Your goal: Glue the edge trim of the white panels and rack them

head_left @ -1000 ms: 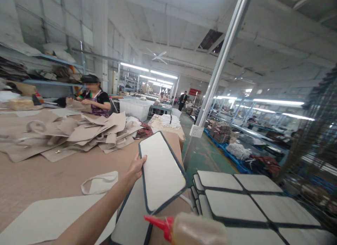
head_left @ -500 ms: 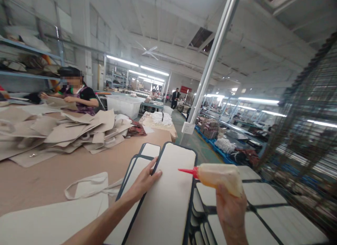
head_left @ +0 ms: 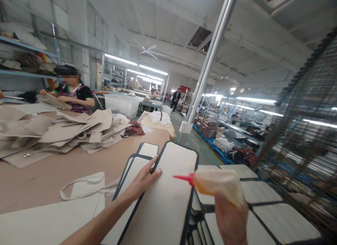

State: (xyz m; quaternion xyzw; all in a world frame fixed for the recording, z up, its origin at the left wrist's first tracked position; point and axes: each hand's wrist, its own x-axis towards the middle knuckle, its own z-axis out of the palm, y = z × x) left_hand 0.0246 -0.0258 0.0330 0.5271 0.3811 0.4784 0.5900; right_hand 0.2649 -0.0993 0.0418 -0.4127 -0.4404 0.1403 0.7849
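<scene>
A long white panel with a dark blue edge (head_left: 165,195) lies in front of me, its far end rounded at the corners. My left hand (head_left: 144,180) grips its left edge, thumb on the white face and fingers over the side. In my right hand (head_left: 231,217) is a clear squeeze bottle (head_left: 219,185) of yellowish liquid, held on its side. Its red nozzle (head_left: 184,178) points left over the panel; whether the tip touches the surface I cannot tell. More dark-edged white panels (head_left: 140,164) lie beneath and to the left.
Stacks of similar panels (head_left: 286,220) stand to the right. Beige cut pieces (head_left: 71,129) are heaped on the brown table (head_left: 23,181), near a white strap (head_left: 65,188). Across it sits a person (head_left: 76,94) handling a beige piece. A metal pole (head_left: 210,58) rises ahead; wire mesh (head_left: 308,97) hangs at right.
The squeeze bottle in my right hand has moved slightly left and down, its nozzle reaching farther over the panel. My left hand keeps its place on the edge.
</scene>
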